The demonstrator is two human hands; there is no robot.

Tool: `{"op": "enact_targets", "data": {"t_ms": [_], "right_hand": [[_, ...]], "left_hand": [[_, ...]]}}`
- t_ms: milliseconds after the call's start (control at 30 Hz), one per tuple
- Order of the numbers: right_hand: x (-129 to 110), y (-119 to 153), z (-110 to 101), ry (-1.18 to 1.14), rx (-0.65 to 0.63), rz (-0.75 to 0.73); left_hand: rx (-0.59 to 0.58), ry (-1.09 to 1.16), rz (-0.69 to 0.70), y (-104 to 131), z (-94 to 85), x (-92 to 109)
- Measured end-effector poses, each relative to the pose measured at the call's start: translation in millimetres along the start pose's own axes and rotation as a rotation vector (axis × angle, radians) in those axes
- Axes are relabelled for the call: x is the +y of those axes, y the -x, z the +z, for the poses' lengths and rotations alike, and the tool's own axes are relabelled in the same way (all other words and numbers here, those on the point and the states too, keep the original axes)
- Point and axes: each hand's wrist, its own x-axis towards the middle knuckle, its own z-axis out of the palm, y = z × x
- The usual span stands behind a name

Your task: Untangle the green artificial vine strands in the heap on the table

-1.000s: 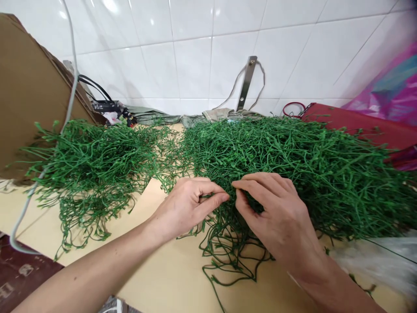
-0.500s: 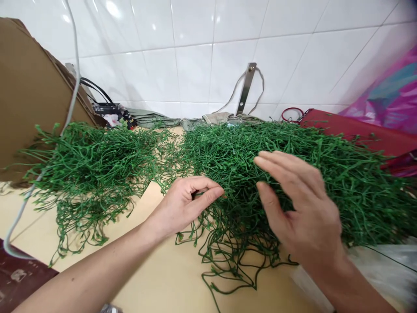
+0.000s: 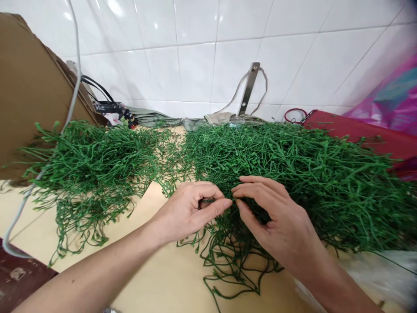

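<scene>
My left hand is closed in a pinch, thumb against the bent fingers, at the near side of a large heap of thin green plastic-looking stems with small forked tips. Almost touching it, my right hand also pinches, thumb and fingertips drawn together. Whatever lies between the fingertips is too small to make out; green strands show just behind them. Below both hands, loose stems trail from the heap over the tan tabletop.
A smaller pile of green stems lies left, beside a cardboard box and a white cable. White tiles back the table, with a metal bracket. Rightward are a red bag, a pink bag and clear plastic.
My right hand has moved left and down to my left hand, its fingers going from spread to pinched. The left hand has shifted slightly right, still pinched.
</scene>
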Motion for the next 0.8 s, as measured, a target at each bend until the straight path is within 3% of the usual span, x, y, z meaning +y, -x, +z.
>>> {"op": "enact_targets", "data": {"t_ms": [133,367,467,600,800], "right_hand": [[8.2,2.2,-2.3,0.116,0.0,-0.048],[33.2,0.6,-41.7,0.331,0.206,0.429],[23.3,-1.9,-37.6,0.304,0.256,0.304],[7.9,-1.3,-17.0,0.164,0.157,0.04],[3.0,0.8,-3.9,0.04,0.109,0.02]], "left_hand": [[-0.026,0.081,-0.035,-0.3,-3.6,2.7],[0.083,0.285,-0.134,-0.9,-12.3,3.2],[0.097,0.276,-0.149,-2.1,-9.3,1.1],[0.083,0.24,-0.153,-0.7,-3.6,-0.8],[0.017,0.21,-0.099,0.3,1.2,-0.8]]}}
